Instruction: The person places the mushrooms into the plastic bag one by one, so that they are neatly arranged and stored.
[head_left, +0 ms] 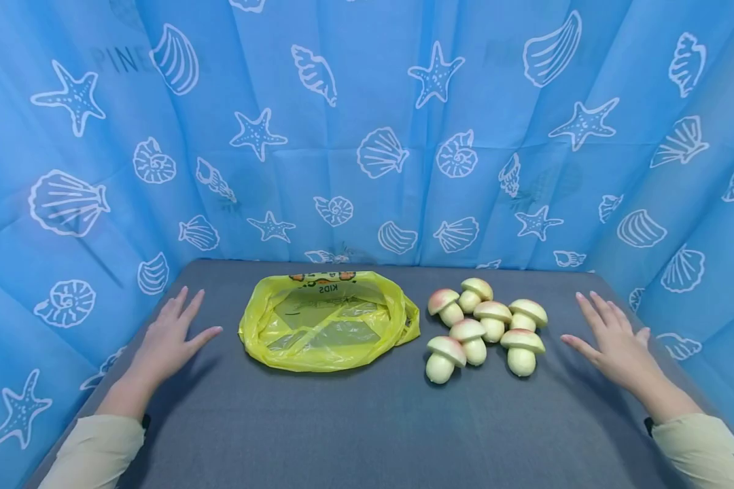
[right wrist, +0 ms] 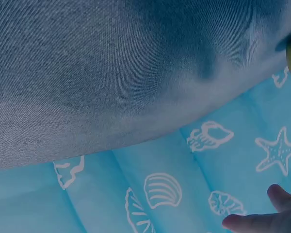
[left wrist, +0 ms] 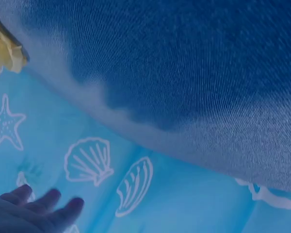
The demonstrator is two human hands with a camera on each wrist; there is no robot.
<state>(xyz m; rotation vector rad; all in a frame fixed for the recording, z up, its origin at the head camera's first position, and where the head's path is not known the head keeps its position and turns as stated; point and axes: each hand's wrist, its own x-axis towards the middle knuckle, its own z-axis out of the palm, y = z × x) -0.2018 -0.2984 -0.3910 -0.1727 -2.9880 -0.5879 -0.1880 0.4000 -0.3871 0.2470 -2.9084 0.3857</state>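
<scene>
My left hand (head_left: pixel 170 337) is held over the left side of the table with its fingers spread, holding nothing. To its right lies a yellow plastic bag (head_left: pixel 397 319), its wide mouth facing up and its inside showing. Several pale toy mushrooms (head_left: pixel 492 319) with pinkish caps are grouped right of the bag. Beyond them, over the right side, my right hand (head_left: pixel 616 345) has its fingers spread and holds nothing. In the left wrist view, fingers (left wrist: pixel 63 213) show at the lower left and a bit of the bag (left wrist: pixel 5 48) at the upper left corner.
A dark grey cloth covers the table (head_left: pixel 342 428). Blue curtains (head_left: pixel 367 88) printed with white shells and starfish stand behind it and along both sides, close to the table's edges.
</scene>
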